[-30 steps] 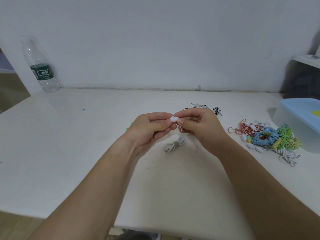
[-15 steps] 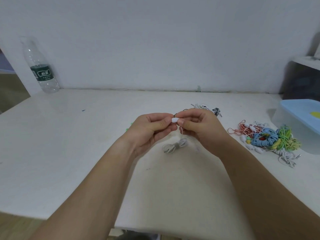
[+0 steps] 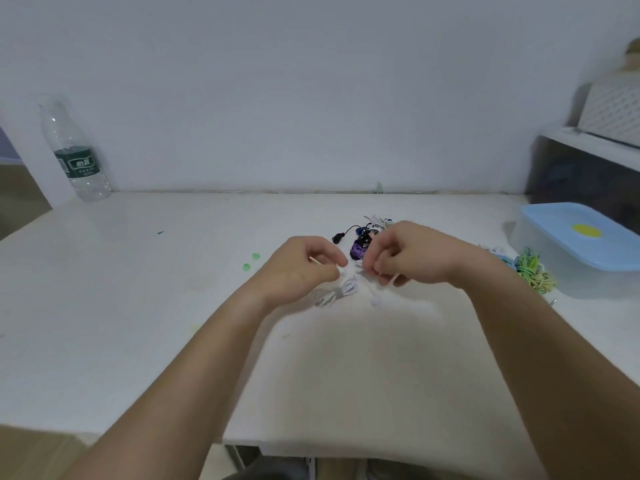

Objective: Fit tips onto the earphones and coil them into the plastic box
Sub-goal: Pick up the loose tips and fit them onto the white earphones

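Observation:
A white earphone set lies bundled on the white table, its cable running up to both hands. My left hand hovers just above the bundle, fingers curled, pinching something small and white at its fingertips; blur hides what it is. My right hand is a little to the right, fingers curled and pinching the white cable, with one earbud dangling below it. The plastic box with its blue lid stands shut at the right. Two green tips lie left of my left hand.
Dark and purple earphones lie just behind my hands. A tangle of blue, green and yellow earphones sits against the box. A water bottle stands at the far left by the wall. A dark shelf unit is at the right.
Both hands have dropped from chest height toward the table and drawn slightly apart. The camera view has tilted, uncovering the dark earphones and green tips.

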